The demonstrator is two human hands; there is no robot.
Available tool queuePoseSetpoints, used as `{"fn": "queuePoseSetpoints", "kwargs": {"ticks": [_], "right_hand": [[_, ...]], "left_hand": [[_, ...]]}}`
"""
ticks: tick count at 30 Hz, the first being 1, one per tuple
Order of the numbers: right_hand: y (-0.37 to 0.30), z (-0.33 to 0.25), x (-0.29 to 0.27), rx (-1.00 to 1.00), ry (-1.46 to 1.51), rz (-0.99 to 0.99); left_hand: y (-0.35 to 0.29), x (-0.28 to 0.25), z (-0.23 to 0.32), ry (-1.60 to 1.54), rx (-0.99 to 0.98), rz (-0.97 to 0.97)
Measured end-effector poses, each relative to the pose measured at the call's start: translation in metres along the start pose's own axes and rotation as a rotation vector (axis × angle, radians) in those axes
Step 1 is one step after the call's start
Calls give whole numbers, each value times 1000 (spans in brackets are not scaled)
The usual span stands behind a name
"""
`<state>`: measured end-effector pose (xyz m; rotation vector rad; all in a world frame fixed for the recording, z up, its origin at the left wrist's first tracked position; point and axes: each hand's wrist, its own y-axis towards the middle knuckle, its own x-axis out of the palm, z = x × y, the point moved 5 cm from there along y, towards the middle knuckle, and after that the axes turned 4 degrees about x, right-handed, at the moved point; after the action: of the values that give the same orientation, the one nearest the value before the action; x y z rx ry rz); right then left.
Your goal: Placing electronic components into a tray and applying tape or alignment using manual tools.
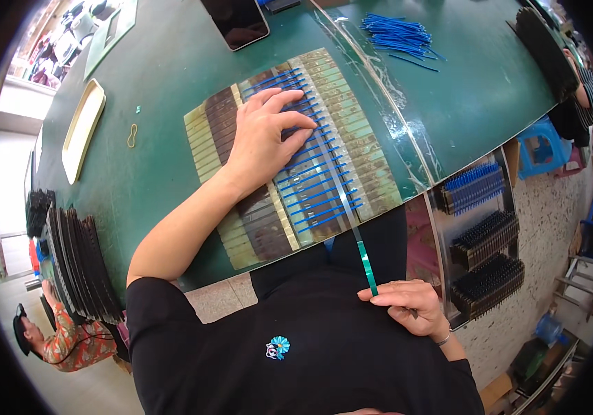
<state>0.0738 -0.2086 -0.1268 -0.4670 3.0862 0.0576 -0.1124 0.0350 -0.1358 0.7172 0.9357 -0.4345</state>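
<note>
A patterned board [372,162] with rows of narrow slots lies tilted on the table in front of me. Several blue wires [308,196] rest across its middle, side by side. A long narrow tape strip [343,197] crosses the wire ends and runs off the board's near edge; its lower part shines green. My left hand [263,135] lies over the upper wires, thumb and index finger pinched at the strip's upper end. In front of my body, my right hand [410,304] holds the lower end between its fingers. The left palm hides some wires.
Loose blue wires [400,36] lie in a pile at the far right. At the back is a dark phone [238,21]. A cream tray [83,131] and a rubber band [132,136] are at left. Bundled wires [473,188] fill a rack below the table's right edge. Other people sit nearby.
</note>
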Motion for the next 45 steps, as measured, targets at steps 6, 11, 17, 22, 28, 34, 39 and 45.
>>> {"fn": "queuePoseSetpoints", "kwargs": {"ticks": [6, 11, 17, 22, 28, 34, 39, 45], "right_hand": [[1, -2, 0, -3, 2, -6], [0, 0, -4, -1, 3, -27], [2, -3, -1, -32, -19, -18], [3, -3, -3, -34, -9, -17], [2, 1, -5, -16, -29, -7], [-2, 1, -5, 10, -22, 2], [-1, 0, -9, 12, -23, -23], [-2, 2, -4, 15, -17, -32]], "left_hand": [[0, -1, 6, -2, 84, -17], [-12, -4, 16, 138, 51, -98], [-12, -10, 21, 49, 121, -167], [-16, -10, 25, 122, 88, -169], [-18, -8, 31, 61, 108, -212], [-25, -5, 38, 30, 136, -202], [-25, -6, 44, -4, 139, -241], [-29, -3, 47, -91, 187, -240]]}}
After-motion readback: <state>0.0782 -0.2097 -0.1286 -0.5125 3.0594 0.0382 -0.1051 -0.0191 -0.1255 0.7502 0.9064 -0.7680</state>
